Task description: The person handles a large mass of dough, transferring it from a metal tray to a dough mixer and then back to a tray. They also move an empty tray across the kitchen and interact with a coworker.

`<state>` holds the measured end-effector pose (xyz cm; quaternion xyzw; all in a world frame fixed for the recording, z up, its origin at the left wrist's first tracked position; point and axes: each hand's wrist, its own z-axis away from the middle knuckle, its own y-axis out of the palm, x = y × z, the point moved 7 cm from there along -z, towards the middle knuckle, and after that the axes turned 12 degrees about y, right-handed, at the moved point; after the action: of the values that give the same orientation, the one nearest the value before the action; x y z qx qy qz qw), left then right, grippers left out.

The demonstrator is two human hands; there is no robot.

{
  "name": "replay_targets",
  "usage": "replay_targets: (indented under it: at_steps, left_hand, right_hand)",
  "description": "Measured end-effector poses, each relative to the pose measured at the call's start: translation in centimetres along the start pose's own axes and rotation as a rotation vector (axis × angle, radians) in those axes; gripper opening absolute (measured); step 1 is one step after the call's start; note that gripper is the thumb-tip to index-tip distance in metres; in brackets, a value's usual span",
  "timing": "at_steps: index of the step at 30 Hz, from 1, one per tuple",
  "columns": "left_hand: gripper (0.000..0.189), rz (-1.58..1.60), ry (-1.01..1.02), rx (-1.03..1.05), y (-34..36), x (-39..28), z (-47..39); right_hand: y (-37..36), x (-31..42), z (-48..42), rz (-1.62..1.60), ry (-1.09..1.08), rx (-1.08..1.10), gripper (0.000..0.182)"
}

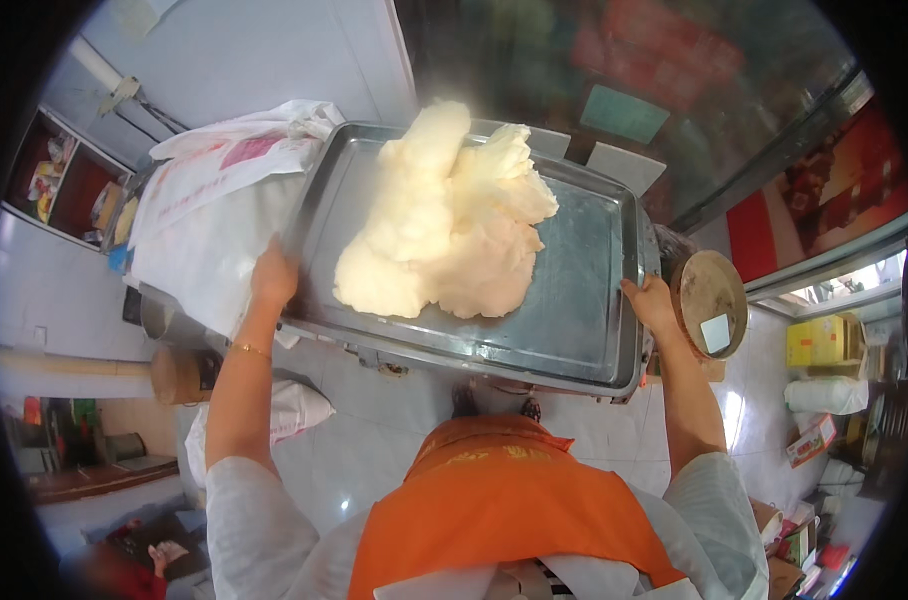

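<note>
A large rectangular metal tray (581, 300) lies before me, slightly tilted in the picture. Piled on its left and middle part is a lumpy mass of pale yellow dough (454, 225), its upper end reaching over the tray's far rim. My left hand (274, 276) grips the tray's left edge, its fingers partly blurred. At the opposite end, my right hand (650, 301) holds the right rim, thumb on top and the other fingers mostly hidden. Neither hand touches the dough.
White printed sacks (214, 217) lie against the tray's left side. A round container with a flat lid (709, 304) stands at the right. Another sack (296, 411) rests on the tiled floor. A person's hand (158, 559) shows at the lower left.
</note>
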<state>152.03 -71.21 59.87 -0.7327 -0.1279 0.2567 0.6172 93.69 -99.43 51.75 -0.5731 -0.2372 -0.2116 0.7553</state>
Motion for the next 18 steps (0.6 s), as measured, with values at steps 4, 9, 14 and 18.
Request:
replay_targets:
  at_steps: [4,9,14,18]
  left_hand:
    - [0.059,-0.043,-0.007,-0.042,-0.1,-0.8,-0.8]
    - [0.063,-0.059,-0.043,-0.054,-0.3,-2.5,-0.6]
    - [0.062,-0.171,0.067,-0.213,-3.0,-4.9,0.5]
    - [0.049,-0.125,0.314,-0.575,-6.5,-11.4,5.7]
  right_hand:
    - [-1.1,0.7,2.4,0.021,0.014,-0.039,0.036]
    - [-2.8,2.1,2.6,0.207,0.059,0.058,0.049]
    - [-3.3,2.3,2.6,0.220,0.143,0.156,0.063]
    - [-5.1,1.4,3.2,0.198,0.111,-0.117,0.051]
